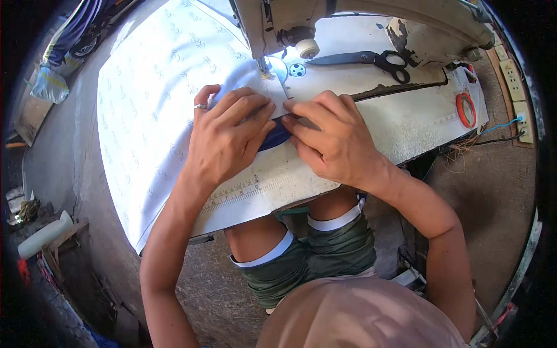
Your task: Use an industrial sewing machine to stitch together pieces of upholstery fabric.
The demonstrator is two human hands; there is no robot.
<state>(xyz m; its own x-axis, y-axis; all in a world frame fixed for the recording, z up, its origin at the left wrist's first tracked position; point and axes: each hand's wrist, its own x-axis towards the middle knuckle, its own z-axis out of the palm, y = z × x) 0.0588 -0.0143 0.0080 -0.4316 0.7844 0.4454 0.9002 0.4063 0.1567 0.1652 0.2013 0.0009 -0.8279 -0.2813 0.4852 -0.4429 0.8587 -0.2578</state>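
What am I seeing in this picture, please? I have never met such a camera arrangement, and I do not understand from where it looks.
There is no robot here. A wide camera worn on the person's head looks down, so straight edges appear bent. The two bare hands are the person's own. At the top stands a sewing machine on a worn, pale table. Black scissors lie there too. The left hand, wearing a ring, rests on a large white sheet with printed marks. The right hand has its fingertips at the sheet's edge, beside a dark blue piece. How firmly either hand grips cannot be seen.
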